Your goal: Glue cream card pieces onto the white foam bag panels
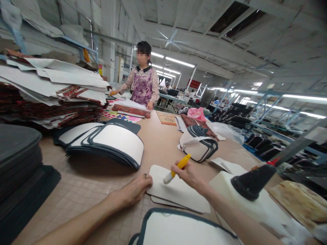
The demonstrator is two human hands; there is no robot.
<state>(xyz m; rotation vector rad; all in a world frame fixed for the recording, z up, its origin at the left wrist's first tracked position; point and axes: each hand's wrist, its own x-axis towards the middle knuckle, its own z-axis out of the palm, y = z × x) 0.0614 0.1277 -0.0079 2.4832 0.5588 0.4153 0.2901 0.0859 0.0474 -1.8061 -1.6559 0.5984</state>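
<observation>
My right hand is closed round a yellow-handled brush, its pale tip down on a white rounded panel. At the panel's left edge, my left hand has its fingers closed on the rim; the thumb is partly hidden. A second panel shows from beneath the first, slightly offset. Closest to me lies a larger white panel with a dark border. Past my left hand rises a fanned stack of dark-edged white panels.
A smaller bundle of edged panels sits beyond my right hand. To the right stands a white container with a black cone-shaped top. Dark sheets are piled at left, with a tall fabric pile behind. Another person stands across the table.
</observation>
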